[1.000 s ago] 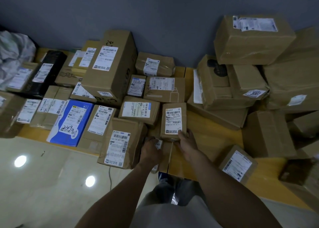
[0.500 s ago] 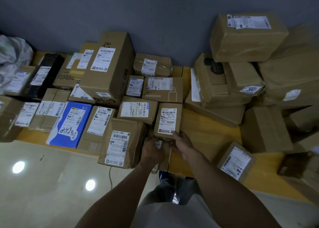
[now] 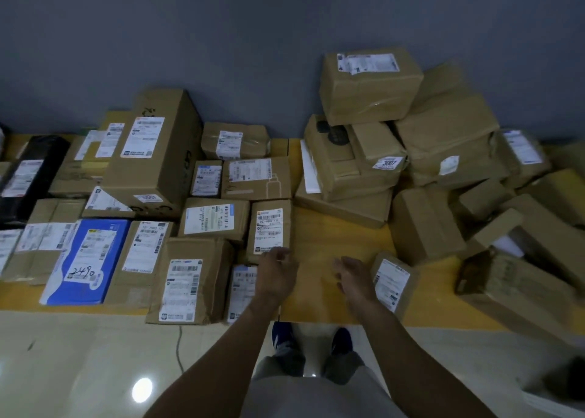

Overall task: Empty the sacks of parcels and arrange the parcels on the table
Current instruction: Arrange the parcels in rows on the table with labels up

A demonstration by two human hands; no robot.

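On table (image 3: 332,237): parcel (image 3: 270,231) lengthwise twd wall (image 3: 253,53)

Parcel sorting room: labelled cardboard parcels (image 3: 269,231) crowd a yellow table (image 3: 335,243) against a bare grey wall (image 3: 253,53), glossy tiled floor (image 3: 79,364).

Level: dim, flat indoor light with a cool grey-blue cast; the wall (image 3: 285,38) is evenly dull.
Source: overhead, judging by a round white reflection (image 3: 141,389) on the glossy floor (image 3: 79,370).
Glare: that reflection is blown out to pure white with a soft halo.
Shadows: soft and shallow, with dark gaps between stacked boxes (image 3: 370,85); the black parcel (image 3: 28,177) loses nearly all detail.
Brightest: the white labels (image 3: 269,231), their print too soft to read.
Blur: motion smear over the right edge and lower right corner; left hand (image 3: 275,272) and right hand (image 3: 351,275) are soft-edged.
Distortion: wide-angle; the table (image 3: 332,243) front edge bows and the side stacks lean outward.
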